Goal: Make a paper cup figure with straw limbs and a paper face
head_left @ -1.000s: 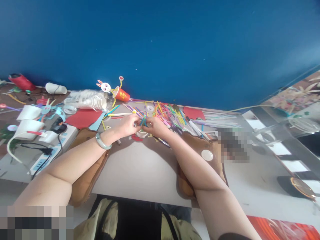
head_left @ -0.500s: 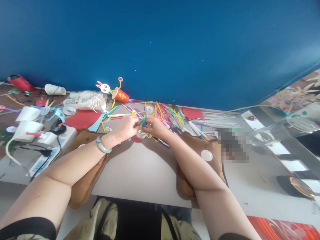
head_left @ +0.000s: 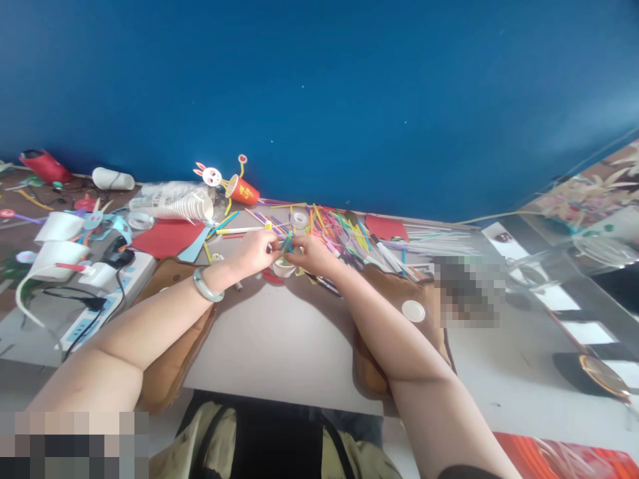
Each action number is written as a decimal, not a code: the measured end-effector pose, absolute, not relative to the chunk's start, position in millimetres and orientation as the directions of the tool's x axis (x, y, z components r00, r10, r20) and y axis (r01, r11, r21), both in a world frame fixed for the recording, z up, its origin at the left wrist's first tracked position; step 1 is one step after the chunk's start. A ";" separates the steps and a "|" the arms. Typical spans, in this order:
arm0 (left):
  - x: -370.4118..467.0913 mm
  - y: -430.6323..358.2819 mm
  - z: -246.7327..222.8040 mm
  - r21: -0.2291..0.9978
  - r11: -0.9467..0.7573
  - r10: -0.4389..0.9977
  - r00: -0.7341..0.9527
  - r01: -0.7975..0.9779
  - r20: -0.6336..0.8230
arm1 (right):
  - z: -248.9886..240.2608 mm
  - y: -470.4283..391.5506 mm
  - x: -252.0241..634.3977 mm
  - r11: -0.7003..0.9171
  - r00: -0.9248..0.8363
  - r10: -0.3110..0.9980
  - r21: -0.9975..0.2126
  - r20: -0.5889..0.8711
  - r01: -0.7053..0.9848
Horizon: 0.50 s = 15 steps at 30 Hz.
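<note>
My left hand (head_left: 257,254), with a pale bangle on its wrist, has its thumb and fingers pinched beside a small bundle of blue and green strips, likely straws (head_left: 286,244). From the other side my right hand (head_left: 314,256) closes its fingertips on the same strips. Just beneath them stands a small white paper cup (head_left: 283,269), partly covered by the fingers. A red paper piece (head_left: 272,278) lies by the cup. Several coloured straws (head_left: 344,233) are heaped behind my hands, with a white tape roll (head_left: 299,220) among them.
Stacked paper cups (head_left: 174,201) and an orange cup (head_left: 243,191) with a rabbit face (head_left: 212,176) sit near the blue wall. At left is a power strip (head_left: 107,299) with cables. Brown cushions (head_left: 407,293) lie under both forearms. A red sheet (head_left: 170,237) is at the left back.
The view has shifted very slightly. Both hands stay at the strips above the white cup, with only tiny finger movement.
</note>
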<state>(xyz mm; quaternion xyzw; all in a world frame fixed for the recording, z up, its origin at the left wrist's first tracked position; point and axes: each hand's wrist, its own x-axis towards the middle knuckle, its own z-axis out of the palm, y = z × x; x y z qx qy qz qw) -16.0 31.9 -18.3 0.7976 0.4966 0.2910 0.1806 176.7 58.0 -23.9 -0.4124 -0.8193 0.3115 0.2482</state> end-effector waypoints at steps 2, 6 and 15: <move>-19.2 36.0 -17.5 0.663 -0.448 0.891 0.362 0.600 0.274 | -24.5 58.8 177.2 0.464 -0.536 0.832 -0.714 0.147 0.525; -23.3 42.0 -14.7 0.750 -0.488 0.860 0.390 0.446 0.328 | -23.1 59.2 178.9 0.457 -0.532 0.836 -0.703 0.131 0.545; -19.5 40.9 -13.9 0.765 -0.450 0.888 0.322 0.461 0.329 | -16.4 58.3 182.4 0.440 -0.573 0.815 -0.731 0.081 0.522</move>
